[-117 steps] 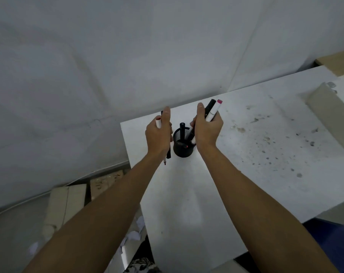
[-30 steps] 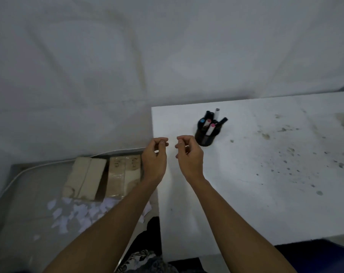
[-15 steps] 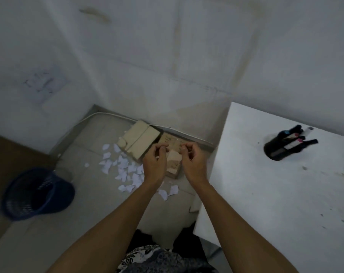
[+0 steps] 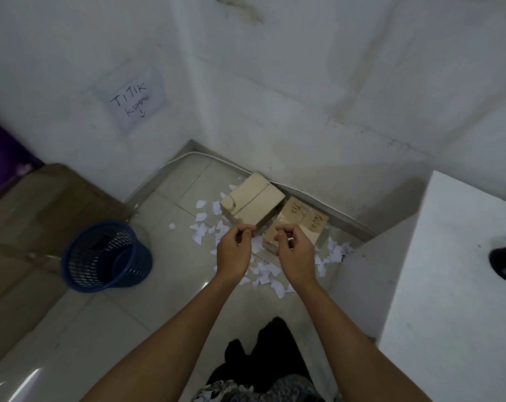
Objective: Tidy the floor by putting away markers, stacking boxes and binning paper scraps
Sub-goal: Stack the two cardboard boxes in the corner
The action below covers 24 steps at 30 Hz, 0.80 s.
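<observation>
Two tan cardboard boxes lie on the floor by the wall: a plain box (image 4: 251,202) and, to its right, a taped box (image 4: 301,221) with handwriting on it. White paper scraps (image 4: 205,227) are scattered around and in front of them. A blue mesh bin (image 4: 104,256) stands on the floor to the left. My left hand (image 4: 234,253) and my right hand (image 4: 296,253) hover side by side above the boxes, fingers curled with fingertips pinched, nothing in them. The black marker holder (image 4: 505,264) shows at the right edge on the white table (image 4: 449,300).
A large flat brown cardboard sheet (image 4: 28,227) leans at the left beside the bin. A paper note (image 4: 131,101) is stuck on the white wall. A white cable runs along the wall base. My dark clothing shows at the bottom.
My view has swung left and down from the table to the floor corner. The markers that I held earlier stand in the holder, and both hands have come away with nothing in them.
</observation>
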Tool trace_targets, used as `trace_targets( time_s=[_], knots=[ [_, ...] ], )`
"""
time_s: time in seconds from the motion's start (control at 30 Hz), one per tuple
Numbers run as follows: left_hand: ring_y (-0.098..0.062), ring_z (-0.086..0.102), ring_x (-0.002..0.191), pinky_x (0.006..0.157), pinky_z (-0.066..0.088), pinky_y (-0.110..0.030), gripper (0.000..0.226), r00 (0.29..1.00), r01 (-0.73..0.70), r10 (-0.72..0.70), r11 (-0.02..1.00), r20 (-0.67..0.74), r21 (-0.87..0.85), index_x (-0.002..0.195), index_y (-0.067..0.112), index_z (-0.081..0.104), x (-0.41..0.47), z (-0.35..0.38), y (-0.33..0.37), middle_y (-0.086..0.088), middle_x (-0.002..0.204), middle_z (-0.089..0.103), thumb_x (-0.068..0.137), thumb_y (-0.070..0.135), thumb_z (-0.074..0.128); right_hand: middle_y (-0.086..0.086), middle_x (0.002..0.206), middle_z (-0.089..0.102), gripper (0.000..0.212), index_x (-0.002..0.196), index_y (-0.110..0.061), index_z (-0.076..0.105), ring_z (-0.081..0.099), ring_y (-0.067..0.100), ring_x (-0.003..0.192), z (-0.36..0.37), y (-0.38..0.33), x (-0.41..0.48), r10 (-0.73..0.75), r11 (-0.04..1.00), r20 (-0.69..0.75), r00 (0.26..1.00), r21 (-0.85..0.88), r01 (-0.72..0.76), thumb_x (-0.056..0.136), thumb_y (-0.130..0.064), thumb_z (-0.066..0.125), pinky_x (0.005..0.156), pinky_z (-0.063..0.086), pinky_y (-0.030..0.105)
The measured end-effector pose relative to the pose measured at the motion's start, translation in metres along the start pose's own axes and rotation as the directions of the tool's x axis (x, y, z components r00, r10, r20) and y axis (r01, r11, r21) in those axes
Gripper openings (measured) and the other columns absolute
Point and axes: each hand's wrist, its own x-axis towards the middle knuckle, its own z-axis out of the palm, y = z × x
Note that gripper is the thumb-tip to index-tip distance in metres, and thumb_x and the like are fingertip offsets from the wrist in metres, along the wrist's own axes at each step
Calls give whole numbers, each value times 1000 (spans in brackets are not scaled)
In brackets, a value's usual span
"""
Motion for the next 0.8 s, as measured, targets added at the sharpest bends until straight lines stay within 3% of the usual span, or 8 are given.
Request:
trace_targets(
  time_s=[0.07, 0.17, 0.23, 0.3, 0.4, 0.53, 0.67, 0.8],
  knots=[
    [-9, 64, 96, 86, 50, -20, 21, 1000, 22, -22, 1000, -8, 0, 99, 17, 73, 21, -6, -2, 3, 99, 72, 97, 16, 52, -17, 84, 68, 24, 91, -39, 64, 66, 9, 77, 15, 4, 15, 28, 1000, 15, 1000, -10, -28, 95, -17, 54, 67, 57, 33],
    [-5, 63, 92, 76, 45, -5, 21, 999, 50, -50, 999, -6, -5, 96, 18, 72, 57, -9, -2, 4, 97, 71, 97, 15, 52, -16, 83, 69, 23, 90, -38, 65, 67, 11, 78, 37, 14, 46, 87, 996, 42, 995, -29, -85, 96, -17, 56, 68, 59, 36],
    [-1, 62, 89, 72, 43, -1, 20, 998, 61, -61, 998, -4, -2, 95, 18, 71, 86, -9, -2, 5, 96, 71, 97, 14, 52, -14, 84, 69, 24, 89, -39, 64, 66, 8, 77, 54, 20, 73, 106, 993, 52, 993, -50, -103, 95, -17, 57, 67, 55, 28],
    [1, 62, 87, 71, 43, -1, 20, 997, 79, -79, 997, -8, 6, 94, 20, 71, 115, -10, -3, 8, 94, 71, 97, 14, 52, -14, 85, 69, 22, 92, -35, 66, 64, 7, 75, 70, 25, 100, 123, 990, 74, 990, -83, -117, 95, -16, 57, 65, 52, 21],
    [-3, 63, 90, 76, 45, -5, 19, 992, 123, -123, 992, -2, 33, 95, 22, 70, 165, -10, -10, 8, 96, 70, 97, 14, 52, -7, 85, 69, 16, 99, -24, 68, 65, 14, 74, 95, 42, 146, 174, 981, 104, 979, -101, -164, 96, -15, 55, 65, 54, 25],
    [-7, 61, 95, 76, 42, -9, 16, 986, 161, -165, 981, 23, 111, 96, 27, 67, 234, -5, -34, 10, 100, 68, 98, 20, 53, -5, 84, 68, 15, 101, -21, 67, 62, 9, 74, 126, 75, 207, 171, 976, 107, 979, -151, -154, 96, -14, 54, 63, 49, 19],
    [-6, 59, 98, 75, 41, -6, 15, 976, 217, -219, 970, 3, 108, 100, 25, 68, 300, 12, -80, 11, 102, 67, 99, 25, 53, -5, 82, 68, 15, 99, -19, 68, 62, 8, 72, 158, 138, 266, 198, 961, 96, 976, -216, -173, 95, -15, 54, 67, 53, 29],
    [-5, 55, 108, 87, 38, -15, 20, 971, 232, -238, 962, 21, 146, 110, 23, 67, 373, 44, -157, 8, 115, 62, 98, 29, 53, -9, 92, 66, 14, 97, -26, 63, 62, 8, 87, 201, 233, 318, 160, 944, 92, 983, -304, -126, 95, -16, 54, 78, 52, 28]
  ],
)
